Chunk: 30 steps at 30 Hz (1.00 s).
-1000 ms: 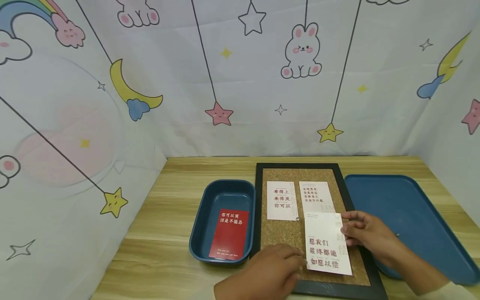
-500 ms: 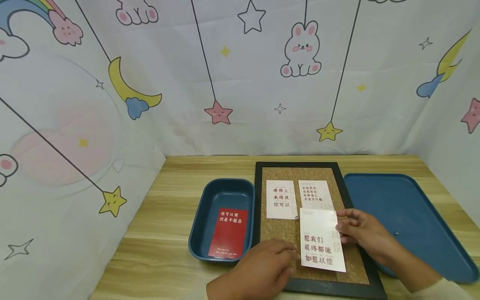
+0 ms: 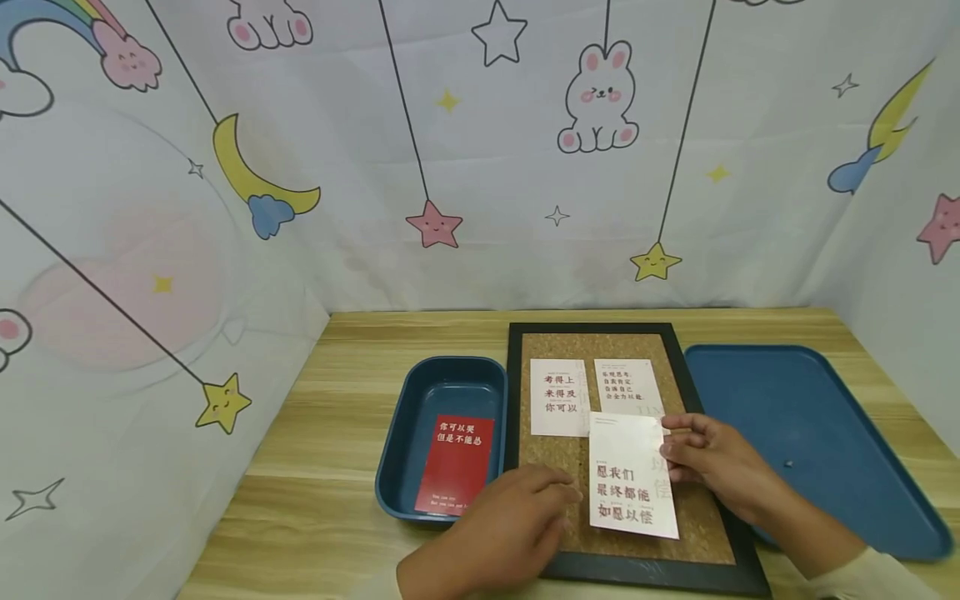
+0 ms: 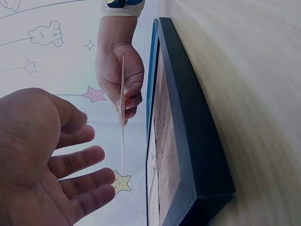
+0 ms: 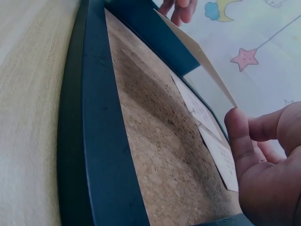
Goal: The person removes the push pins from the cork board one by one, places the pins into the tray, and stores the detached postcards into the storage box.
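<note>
2 cards (image 3: 558, 397) lie flat on corkboard (image 3: 697, 521) | 3rd card (image 3: 632, 475) pinched by R hand (image 3: 708, 461), kept raised off cork | L hand (image 3: 501, 532) loose-fingered alongside, nothing held

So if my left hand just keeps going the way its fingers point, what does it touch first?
Probably the white card that the right hand holds above the cork board; the left hand points at its near edge, though depth is unclear.

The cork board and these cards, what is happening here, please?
A person holds a white card by its right edge with the right hand, lifted off the cork board. The left hand hovers open beside it. Two white cards lie on the board; a red card lies in the small blue tray.
</note>
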### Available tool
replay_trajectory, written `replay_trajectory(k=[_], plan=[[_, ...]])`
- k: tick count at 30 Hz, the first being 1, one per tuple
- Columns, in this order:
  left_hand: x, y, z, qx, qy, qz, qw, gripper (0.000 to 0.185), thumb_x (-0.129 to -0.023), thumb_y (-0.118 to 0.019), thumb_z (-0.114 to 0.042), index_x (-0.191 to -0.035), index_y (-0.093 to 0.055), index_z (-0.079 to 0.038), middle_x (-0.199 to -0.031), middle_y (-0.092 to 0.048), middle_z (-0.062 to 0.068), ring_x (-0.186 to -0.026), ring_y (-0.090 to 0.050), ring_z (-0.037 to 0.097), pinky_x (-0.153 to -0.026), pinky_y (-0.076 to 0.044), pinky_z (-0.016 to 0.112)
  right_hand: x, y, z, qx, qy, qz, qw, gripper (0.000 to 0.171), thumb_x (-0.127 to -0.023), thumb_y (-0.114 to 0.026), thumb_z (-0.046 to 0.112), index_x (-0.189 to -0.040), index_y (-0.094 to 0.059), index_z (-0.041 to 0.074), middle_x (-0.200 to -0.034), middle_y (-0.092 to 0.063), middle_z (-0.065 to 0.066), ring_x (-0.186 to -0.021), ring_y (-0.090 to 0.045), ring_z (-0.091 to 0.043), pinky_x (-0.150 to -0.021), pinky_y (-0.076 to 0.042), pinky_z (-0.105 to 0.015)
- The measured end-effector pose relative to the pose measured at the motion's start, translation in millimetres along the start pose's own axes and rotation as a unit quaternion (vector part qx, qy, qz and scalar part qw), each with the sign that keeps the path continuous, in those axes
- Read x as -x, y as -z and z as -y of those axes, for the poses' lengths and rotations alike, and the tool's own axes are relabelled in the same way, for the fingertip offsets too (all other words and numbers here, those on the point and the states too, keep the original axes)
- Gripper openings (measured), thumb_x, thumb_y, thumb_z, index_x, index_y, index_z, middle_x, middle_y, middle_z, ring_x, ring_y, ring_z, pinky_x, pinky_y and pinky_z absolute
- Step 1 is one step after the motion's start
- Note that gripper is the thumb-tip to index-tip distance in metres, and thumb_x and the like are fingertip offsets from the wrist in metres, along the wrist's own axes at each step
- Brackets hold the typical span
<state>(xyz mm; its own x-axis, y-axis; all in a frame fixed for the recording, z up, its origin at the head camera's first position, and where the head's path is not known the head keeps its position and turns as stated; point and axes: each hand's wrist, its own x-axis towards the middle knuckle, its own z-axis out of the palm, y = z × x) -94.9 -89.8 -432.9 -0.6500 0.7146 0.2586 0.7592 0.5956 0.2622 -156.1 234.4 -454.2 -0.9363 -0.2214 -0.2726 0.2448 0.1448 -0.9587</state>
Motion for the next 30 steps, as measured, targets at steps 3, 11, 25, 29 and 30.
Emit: replay_trajectory(k=[3,11,25,29,30], plan=[[-0.1,1.0,1.6,-0.002,0.006,-0.003,1.0000,0.034,-0.097,-0.067,-0.023,-0.130,-0.068,-0.018,-0.134,-0.063,-0.004,-0.127,-0.054,0.011,-0.106,-0.044,0.033,-0.7,-2.6,-0.2,-0.005,0.004,0.005,1.000,0.060,-0.098,-0.064,0.002,-0.146,-0.031,-0.013,-0.106,-0.062,-0.015,-0.088,-0.065,-0.022,-0.076,-0.059,-0.037],[1.6,4.8,6.9,-0.007,0.005,-0.019,0.9998,0.032,-0.096,-0.069,-0.022,-0.128,-0.069,-0.016,-0.131,-0.065,-0.002,-0.125,-0.056,0.012,-0.104,-0.046,0.033,-2.3,-6.5,-1.5,-0.014,0.004,0.004,1.000,0.060,-0.099,-0.062,0.000,-0.147,-0.029,-0.013,-0.106,-0.062,-0.014,-0.087,-0.065,-0.021,-0.074,-0.059,-0.036],[5.1,10.1,13.0,0.013,0.023,-0.035,0.9990,0.029,-0.098,-0.069,-0.023,-0.126,-0.070,-0.014,-0.129,-0.065,-0.001,-0.123,-0.057,0.013,-0.103,-0.048,0.033,-3.5,-10.5,-2.5,-0.021,0.004,0.006,1.000,0.058,-0.100,-0.062,0.002,-0.146,-0.029,-0.012,-0.109,-0.063,-0.014,-0.092,-0.065,-0.020,-0.076,-0.059,-0.037],[7.7,10.7,15.1,0.024,0.035,-0.032,0.9986,0.032,-0.096,-0.070,-0.022,-0.127,-0.070,-0.014,-0.131,-0.065,0.000,-0.124,-0.057,0.013,-0.103,-0.049,0.034,-3.8,-12.1,-1.9,-0.021,0.003,0.008,1.000,0.058,-0.101,-0.061,0.003,-0.146,-0.028,-0.012,-0.110,-0.063,-0.015,-0.092,-0.065,-0.021,-0.076,-0.059,-0.037],[8.3,10.8,15.6,0.025,0.039,-0.030,0.9985,0.032,-0.096,-0.070,-0.022,-0.127,-0.070,-0.014,-0.131,-0.065,0.000,-0.123,-0.057,0.013,-0.102,-0.049,0.034,-3.9,-12.5,-1.7,-0.021,0.001,0.007,1.000,0.058,-0.101,-0.061,0.002,-0.146,-0.028,-0.012,-0.110,-0.063,-0.015,-0.092,-0.065,-0.021,-0.076,-0.059,-0.037]])
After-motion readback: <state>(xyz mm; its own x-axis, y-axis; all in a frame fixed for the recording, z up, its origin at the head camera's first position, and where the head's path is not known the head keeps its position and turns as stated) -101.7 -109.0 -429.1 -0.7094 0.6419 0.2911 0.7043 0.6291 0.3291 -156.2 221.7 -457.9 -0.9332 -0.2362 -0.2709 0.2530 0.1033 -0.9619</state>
